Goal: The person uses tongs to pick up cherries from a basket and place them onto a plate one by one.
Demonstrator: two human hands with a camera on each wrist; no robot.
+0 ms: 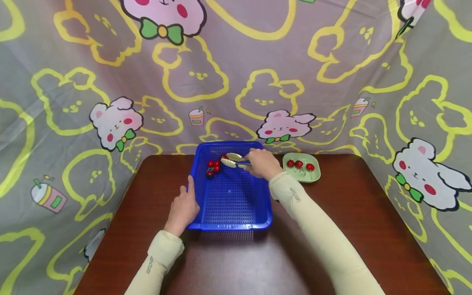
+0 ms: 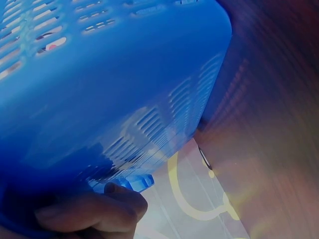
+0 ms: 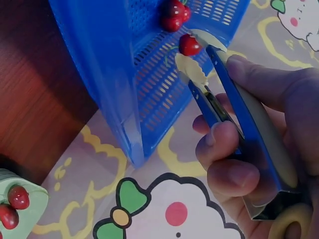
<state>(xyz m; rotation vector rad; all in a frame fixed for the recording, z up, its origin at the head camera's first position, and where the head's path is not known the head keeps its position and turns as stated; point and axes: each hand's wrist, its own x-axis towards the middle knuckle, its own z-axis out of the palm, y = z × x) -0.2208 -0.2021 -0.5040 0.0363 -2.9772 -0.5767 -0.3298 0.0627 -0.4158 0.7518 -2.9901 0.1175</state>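
Observation:
A blue plastic basket (image 1: pixel 230 205) with slotted walls stands on the table. My left hand (image 1: pixel 183 209) grips its left rim; in the left wrist view curled fingers (image 2: pixel 107 211) show at the rim. Over the basket's far right part, my right hand (image 1: pixel 262 164) holds metal tongs (image 1: pixel 228 163) with cream scalloped tips. In the right wrist view the tong tips stand apart around a single red cherry (image 3: pixel 189 45); whether they touch it, I cannot tell. Several more cherries (image 1: pixel 216 168) lie in the basket's far left corner.
A pale green dish (image 1: pixel 316 171) holding 3 cherries (image 1: pixel 299 164) sits right of the basket. The brown wooden table (image 1: pixel 354 192) extends on both sides. A cartoon-printed cloth (image 1: pixel 228 82) hangs close behind the basket and along the sides.

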